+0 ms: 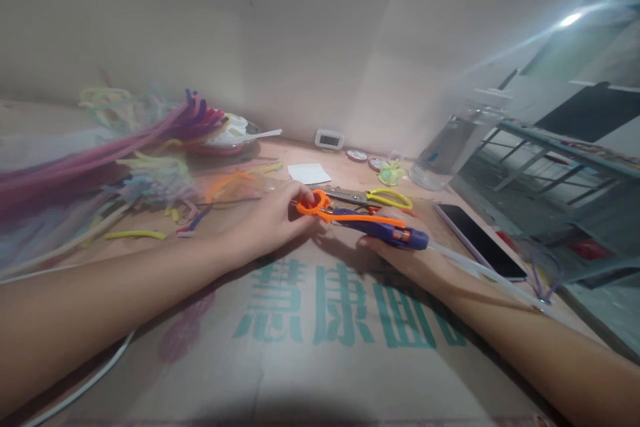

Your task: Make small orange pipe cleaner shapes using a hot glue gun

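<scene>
My left hand pinches an orange pipe-cleaner shape, a looped end with a long tail running to the right. My right hand grips a purple glue gun with an orange trigger; its nozzle points left, right at the orange loop. A clear glue stick sticks out of the gun's back. Both hands meet over a sheet of cardboard printed with green characters.
A big heap of coloured pipe cleaners fills the left. Scissors with yellow handles lie just behind the hands, a white card beyond them. A dark phone lies at right. A clear bottle stands near the wall.
</scene>
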The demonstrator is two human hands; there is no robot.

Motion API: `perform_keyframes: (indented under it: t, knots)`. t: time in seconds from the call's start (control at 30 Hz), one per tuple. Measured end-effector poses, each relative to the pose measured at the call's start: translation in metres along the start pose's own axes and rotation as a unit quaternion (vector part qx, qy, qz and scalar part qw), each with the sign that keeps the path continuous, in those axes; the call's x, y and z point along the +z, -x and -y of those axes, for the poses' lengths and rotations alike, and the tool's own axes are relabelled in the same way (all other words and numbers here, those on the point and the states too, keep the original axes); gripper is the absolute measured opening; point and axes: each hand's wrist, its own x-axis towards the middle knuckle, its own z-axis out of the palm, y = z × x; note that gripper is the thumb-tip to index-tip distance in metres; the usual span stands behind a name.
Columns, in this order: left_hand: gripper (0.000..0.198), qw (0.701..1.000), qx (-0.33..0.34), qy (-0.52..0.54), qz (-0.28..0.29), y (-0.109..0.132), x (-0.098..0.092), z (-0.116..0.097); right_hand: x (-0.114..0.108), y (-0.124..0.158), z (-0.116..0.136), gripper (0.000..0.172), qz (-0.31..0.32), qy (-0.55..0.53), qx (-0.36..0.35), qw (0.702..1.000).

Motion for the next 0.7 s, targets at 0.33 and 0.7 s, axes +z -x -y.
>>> perform_keyframes:
  t: [0.33,0.7]
  knots:
    - [0.023,1.000,-0.004,-0.004,0.008,0.001,0.000,0.000,0.001,-0.001,0.003,0.014,-0.020,0.047,0.032,0.998]
    - [0.021,1.000,0.007,0.022,0.016,0.001,0.001,0.001,-0.002,-0.007,0.005,0.031,-0.010,-0.012,0.041,0.999]
